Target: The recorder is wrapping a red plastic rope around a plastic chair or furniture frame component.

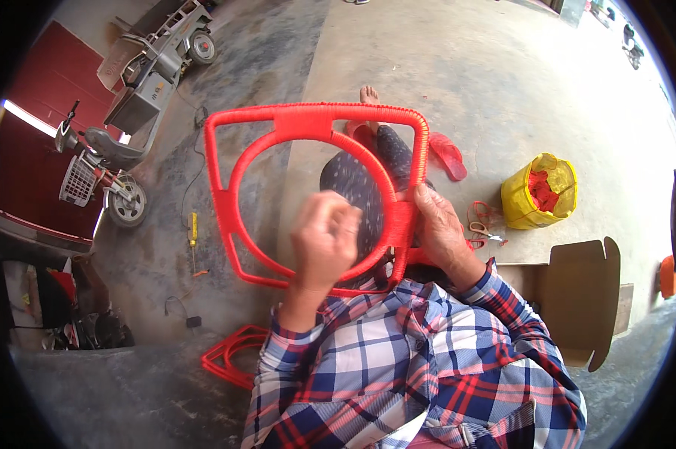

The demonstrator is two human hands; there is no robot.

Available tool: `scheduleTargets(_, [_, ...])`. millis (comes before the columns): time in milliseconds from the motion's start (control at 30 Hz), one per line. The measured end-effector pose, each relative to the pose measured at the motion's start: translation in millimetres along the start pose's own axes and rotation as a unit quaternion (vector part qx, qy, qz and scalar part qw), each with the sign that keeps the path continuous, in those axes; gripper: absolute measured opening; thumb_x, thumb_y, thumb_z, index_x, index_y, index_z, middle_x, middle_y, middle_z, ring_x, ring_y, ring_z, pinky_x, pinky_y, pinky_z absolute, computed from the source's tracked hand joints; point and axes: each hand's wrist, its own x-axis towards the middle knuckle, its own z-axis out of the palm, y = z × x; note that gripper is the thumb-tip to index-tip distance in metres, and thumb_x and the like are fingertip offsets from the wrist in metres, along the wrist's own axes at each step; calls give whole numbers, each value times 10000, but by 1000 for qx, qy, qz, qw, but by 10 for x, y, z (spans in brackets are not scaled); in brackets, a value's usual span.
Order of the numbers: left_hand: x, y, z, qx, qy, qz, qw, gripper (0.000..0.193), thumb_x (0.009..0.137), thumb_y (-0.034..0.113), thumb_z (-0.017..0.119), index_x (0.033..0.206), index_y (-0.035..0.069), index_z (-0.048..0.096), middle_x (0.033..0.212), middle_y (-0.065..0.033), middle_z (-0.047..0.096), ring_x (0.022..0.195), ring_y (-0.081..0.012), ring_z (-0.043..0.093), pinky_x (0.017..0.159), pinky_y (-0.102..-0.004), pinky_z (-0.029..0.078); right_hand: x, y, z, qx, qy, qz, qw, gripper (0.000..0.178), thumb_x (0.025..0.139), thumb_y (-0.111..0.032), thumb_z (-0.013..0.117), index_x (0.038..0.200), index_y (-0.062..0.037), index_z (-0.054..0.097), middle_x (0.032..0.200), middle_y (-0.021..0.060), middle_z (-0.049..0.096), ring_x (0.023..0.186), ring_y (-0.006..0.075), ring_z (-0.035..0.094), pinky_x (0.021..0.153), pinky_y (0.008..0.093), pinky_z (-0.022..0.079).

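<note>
A red frame [304,123], a rounded square with a ring inside joined by broad wrapped bands, is held up above my lap. My right hand [442,228] grips its right side, thumb on the front beside the band there; the other fingers are mostly hidden behind. My left hand [324,239] is in front of the ring's lower opening, blurred by motion, with its fingers curled in. Whether anything thin is pinched in it cannot be made out. Beside my left forearm, more red frames [237,358] lie on the floor.
To the right stand a yellow bucket [517,198] with red material inside and an open cardboard box [581,307]. Scissors [487,233] and a red slipper [448,156] are nearby. A yellow-handled tool [193,228] lies left; a scooter [91,168] and a cargo vehicle [147,90] stand beyond.
</note>
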Motion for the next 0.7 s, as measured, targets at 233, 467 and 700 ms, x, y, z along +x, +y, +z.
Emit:
scheduleTargets(233, [669,-20,-576,243,134,172,945,408,764,82,688,1140,0,551,1246,-178,526,1192,-378,470,1014,-466,371,26,-2,-124,-28,0,-3,1000,433,998,-424,483,1058,-25,641,867,19,649,744,92,590,685,235,473])
scheduleTargets(467, [940,10,-509,344,23,198,918,668,737,276,700,1310,24,466,1288,-149,492,1291,-327,384,1104,-574,178,-84,-108,-3,-81,-29,-3,996,458,996,-438,480,1073,-16,640,857,22,648,734,85,584,672,223,464])
scheduleTargets(700, [1041,200,-655,312,21,192,930,391,765,198,678,1116,43,603,998,-110,598,1047,-306,526,985,-475,336,-145,-121,-2,-115,-46,-20,992,464,994,-452,477,1065,-25,644,835,13,635,713,72,560,657,212,442])
